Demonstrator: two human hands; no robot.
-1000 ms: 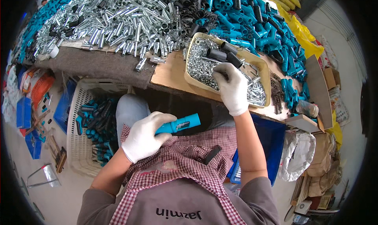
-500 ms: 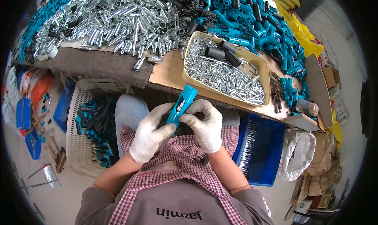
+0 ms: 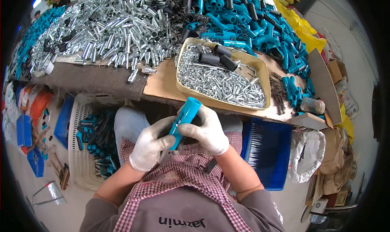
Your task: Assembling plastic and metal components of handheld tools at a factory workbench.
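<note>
Over the lap, the left hand [image 3: 151, 148] wraps the lower end of a teal handle [image 3: 183, 119], fingers closed round it. The right hand [image 3: 207, 131] pinches its middle, also closed. This looks like the fitting step, a part being seated in the handle; the next move likely calls for a firm push along its axis. The handle is smooth moulded plastic; the gloves are knit. Beyond, on the table [image 3: 162, 83], a tan tray [image 3: 263, 75] holds shiny pins [image 3: 219, 83]; farther off lie steel tubes [image 3: 109, 33].
</note>
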